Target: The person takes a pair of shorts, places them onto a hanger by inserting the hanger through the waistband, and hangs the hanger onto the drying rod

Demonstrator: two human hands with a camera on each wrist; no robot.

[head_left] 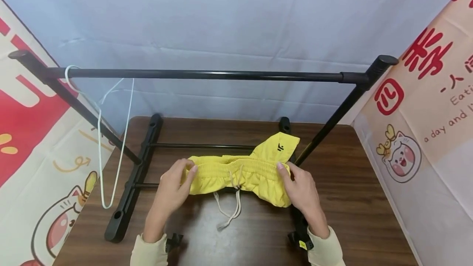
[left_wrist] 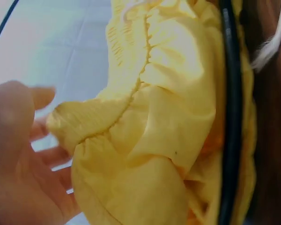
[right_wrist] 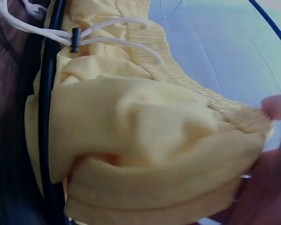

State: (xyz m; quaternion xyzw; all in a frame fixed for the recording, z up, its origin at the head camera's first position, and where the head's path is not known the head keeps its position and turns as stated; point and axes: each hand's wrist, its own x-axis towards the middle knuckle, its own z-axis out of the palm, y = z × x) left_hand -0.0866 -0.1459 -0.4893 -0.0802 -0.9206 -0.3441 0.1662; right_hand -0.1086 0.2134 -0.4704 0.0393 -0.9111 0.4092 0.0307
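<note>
Yellow drawstring shorts (head_left: 221, 173) with a gathered waistband lie low in the rack, the waistband facing me. A white drawstring (head_left: 236, 210) hangs from the front through a small black toggle (right_wrist: 75, 40). At the left end of the waistband is my left hand (head_left: 175, 186); in the left wrist view its thumb stands off the cloth and its fingers reach partly behind it. My right hand (head_left: 301, 188) pinches the right end, thumb on the waistband and fingers behind. A yellow flap with a black logo (head_left: 281, 147) sticks up behind, near the right hand.
A black rack (head_left: 207, 74) stands on the brown wooden table (head_left: 351, 200), its top bar above the shorts. On the left end of that bar hangs a pale hanger (head_left: 100, 155). A dark lower bar (left_wrist: 230, 117) crosses in front of the cloth. Printed banners flank both sides.
</note>
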